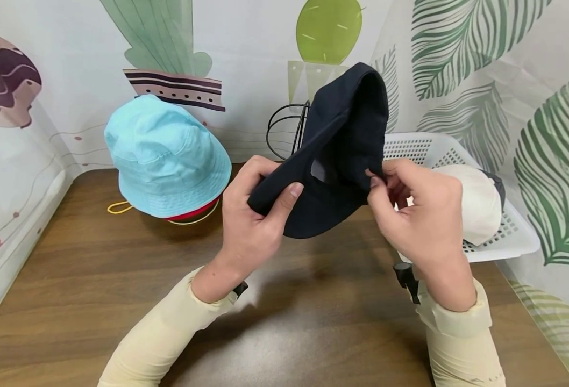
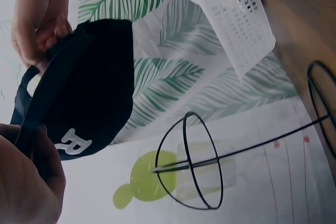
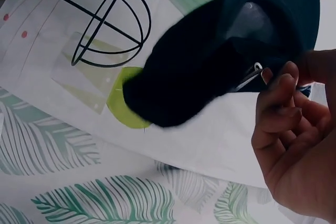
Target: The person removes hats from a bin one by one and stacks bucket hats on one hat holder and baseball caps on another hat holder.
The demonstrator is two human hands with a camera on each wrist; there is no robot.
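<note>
A black cap is held up over the table in both hands, its hollow side turned toward the head camera. The left hand grips the brim, its thumb lying on the near face. At the cap's right edge, the right hand pinches the band near the rear opening with thumb and fingers. A white letter R shows on the cap's front in the left wrist view. In the right wrist view, the right hand's fingers are beside a small pale strip at the cap's edge.
Behind the cap stands a black wire hat stand. To the left, a light blue bucket hat sits over something red, with a yellow cord beside it. A white perforated basket at right contains a cream cap.
</note>
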